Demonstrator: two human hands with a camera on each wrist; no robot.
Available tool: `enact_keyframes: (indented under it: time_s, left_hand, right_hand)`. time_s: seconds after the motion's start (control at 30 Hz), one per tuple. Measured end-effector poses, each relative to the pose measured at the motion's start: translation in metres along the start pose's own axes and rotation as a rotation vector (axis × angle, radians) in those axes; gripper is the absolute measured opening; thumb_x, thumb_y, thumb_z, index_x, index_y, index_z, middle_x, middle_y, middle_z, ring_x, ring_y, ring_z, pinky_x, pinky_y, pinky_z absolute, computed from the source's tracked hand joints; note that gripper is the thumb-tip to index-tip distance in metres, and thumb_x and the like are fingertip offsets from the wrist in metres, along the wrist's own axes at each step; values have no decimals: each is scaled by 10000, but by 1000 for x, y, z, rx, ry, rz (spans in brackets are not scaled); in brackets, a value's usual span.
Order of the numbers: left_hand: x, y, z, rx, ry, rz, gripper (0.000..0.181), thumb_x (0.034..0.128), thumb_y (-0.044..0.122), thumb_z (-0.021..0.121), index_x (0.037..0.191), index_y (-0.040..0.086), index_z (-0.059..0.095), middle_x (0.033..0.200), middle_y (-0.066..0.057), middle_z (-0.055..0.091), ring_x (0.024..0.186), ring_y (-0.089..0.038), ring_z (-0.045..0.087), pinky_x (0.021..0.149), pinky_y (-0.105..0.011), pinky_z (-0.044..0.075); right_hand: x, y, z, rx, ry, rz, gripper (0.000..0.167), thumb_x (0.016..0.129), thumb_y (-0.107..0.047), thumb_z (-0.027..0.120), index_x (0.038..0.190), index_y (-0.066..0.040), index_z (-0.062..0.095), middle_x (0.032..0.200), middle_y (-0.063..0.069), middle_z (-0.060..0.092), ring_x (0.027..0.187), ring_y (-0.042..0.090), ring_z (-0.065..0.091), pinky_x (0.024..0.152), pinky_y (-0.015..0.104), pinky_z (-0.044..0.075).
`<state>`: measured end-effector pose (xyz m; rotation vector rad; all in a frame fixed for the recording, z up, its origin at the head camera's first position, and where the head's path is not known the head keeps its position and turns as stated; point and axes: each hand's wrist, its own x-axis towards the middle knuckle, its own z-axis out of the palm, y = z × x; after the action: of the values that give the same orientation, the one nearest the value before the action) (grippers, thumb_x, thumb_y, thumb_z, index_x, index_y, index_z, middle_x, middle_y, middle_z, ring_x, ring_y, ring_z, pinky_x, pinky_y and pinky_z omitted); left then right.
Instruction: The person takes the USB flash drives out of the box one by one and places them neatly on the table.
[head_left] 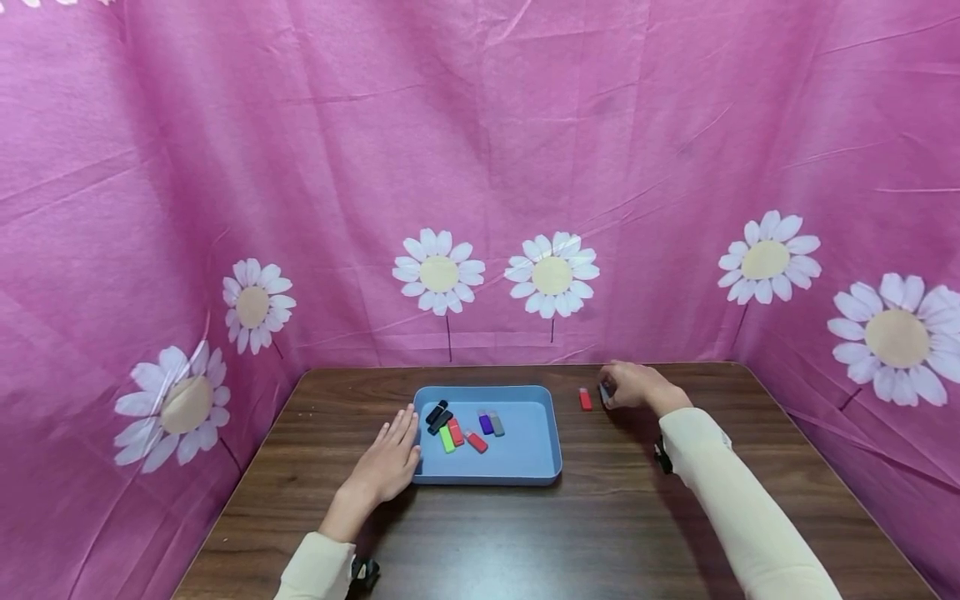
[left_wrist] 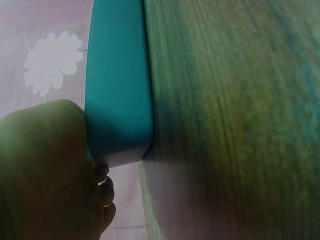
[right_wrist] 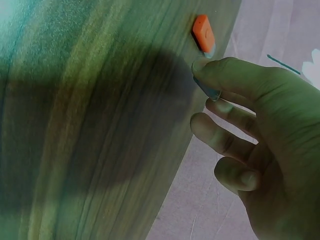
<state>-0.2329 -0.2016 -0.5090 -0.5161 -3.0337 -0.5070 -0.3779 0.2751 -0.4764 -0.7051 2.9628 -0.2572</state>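
A light blue tray (head_left: 521, 462) lies on the table with several USB flash drives in it: two black ones, a green one (head_left: 447, 439), two red ones, a purple one (head_left: 486, 424) and a grey one (head_left: 497, 423). My left hand (head_left: 390, 458) rests with straight fingers against the tray's left side. To the right of the tray, my right hand (head_left: 630, 385) pinches a grey USB flash drive (right_wrist: 207, 90) between thumb and fingers, at the table surface. A red USB flash drive (head_left: 585, 399) lies just left of that hand, seen as orange in the right wrist view.
The brown wooden table (head_left: 480, 533) ends at a pink cloth backdrop (head_left: 495, 167) printed with white daisies, which closes off the back and both sides. The tray's raised rim stands between its drives and the tabletop.
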Motion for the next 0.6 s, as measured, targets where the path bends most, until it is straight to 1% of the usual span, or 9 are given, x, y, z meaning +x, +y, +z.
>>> enact_keyframes:
  time_s: [0.27, 0.37, 0.4, 0.6]
  left_hand:
    - [0, 1, -1, 35, -29, -16, 585, 1138, 198, 440, 1624, -101, 313, 1746, -252, 249, 1632, -422, 247, 1332, -586, 238]
    - [0, 1, -1, 25, -23, -13, 581, 1135, 189, 447, 1618, -107, 322, 1742, -258, 257, 1629, -428, 252, 1329, -593, 240]
    - [0, -1, 2, 27, -8, -4, 582, 1131, 191, 451, 1613, -110, 330, 1735, -265, 271, 1624, -430, 261, 1329, -590, 240]
    - [1, -2, 1, 27, -8, -4, 589, 1126, 190, 455, 1617, -108, 323, 1736, -266, 268, 1625, -434, 258, 1327, -595, 239]
  right_hand:
    - [4, 0, 8, -6, -1, -7, 426, 786, -176, 861, 1179, -65, 739, 1043, 56, 668, 896, 225, 644, 827, 519, 588]
    - [4, -1, 9, -9, -3, -6, 434, 784, -177, 862, 1185, -68, 737, 1055, 61, 673, 903, 231, 650, 835, 524, 590]
    - [3, -1, 9, -7, -9, -2, 438, 788, -174, 862, 1192, -65, 734, 1063, 67, 674, 911, 237, 652, 844, 530, 591]
    - [1, -6, 8, -5, -53, 19, 483, 807, -160, 867, 1244, -33, 706, 1105, 107, 667, 967, 277, 646, 907, 557, 584]
